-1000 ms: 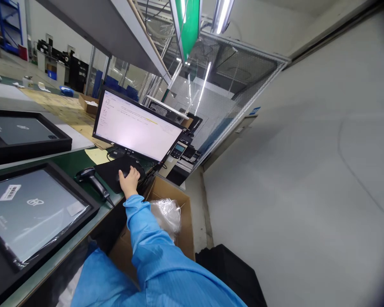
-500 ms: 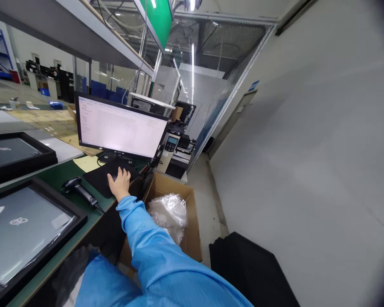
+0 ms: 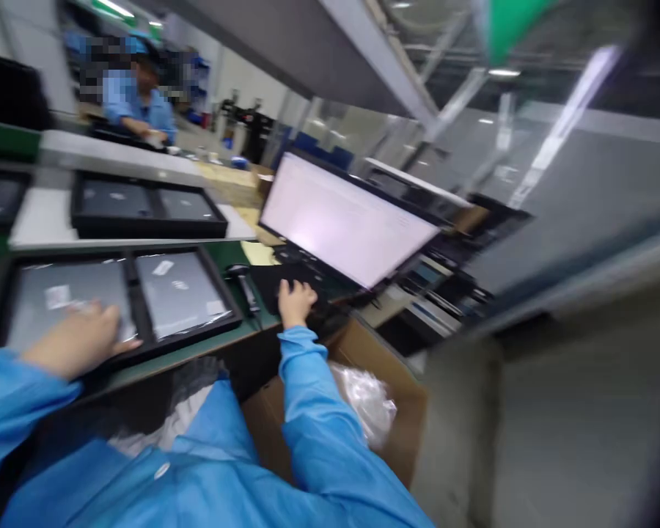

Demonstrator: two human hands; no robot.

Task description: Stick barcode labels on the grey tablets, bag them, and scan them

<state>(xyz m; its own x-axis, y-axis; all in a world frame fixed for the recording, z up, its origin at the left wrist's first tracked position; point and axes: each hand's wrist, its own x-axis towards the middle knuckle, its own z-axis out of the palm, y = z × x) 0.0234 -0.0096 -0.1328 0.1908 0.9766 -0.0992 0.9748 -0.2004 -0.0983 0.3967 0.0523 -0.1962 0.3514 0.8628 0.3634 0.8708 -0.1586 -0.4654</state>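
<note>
My right hand (image 3: pixel 297 302) rests on the black mouse pad (image 3: pixel 265 282), its fingers curved over a computer mouse that the hand almost wholly hides. My left hand (image 3: pixel 82 337) is over the left half of a black foam tray (image 3: pixel 137 293), thumb apart from the fingers and nothing seen in its grasp; motion blurs it. In that half lies a grey flat panel (image 3: pixel 36 293) with a white label, partly under the hand. The tray's other half holds a second grey panel (image 3: pixel 170 290) under shiny film.
Beyond the mouse pad stands a monitor (image 3: pixel 346 220). A barcode scanner (image 3: pixel 245 286) lies between tray and pad. Another black tray (image 3: pixel 148 231) sits behind. An open carton (image 3: pixel 412 411) with clear plastic bags (image 3: pixel 368 403) is below on the right. A co-worker (image 3: pixel 140 99) sits far left.
The view has swung left, bringing my left hand, the whole front tray and a co-worker into sight. My right hand stays on the mouse pad.
</note>
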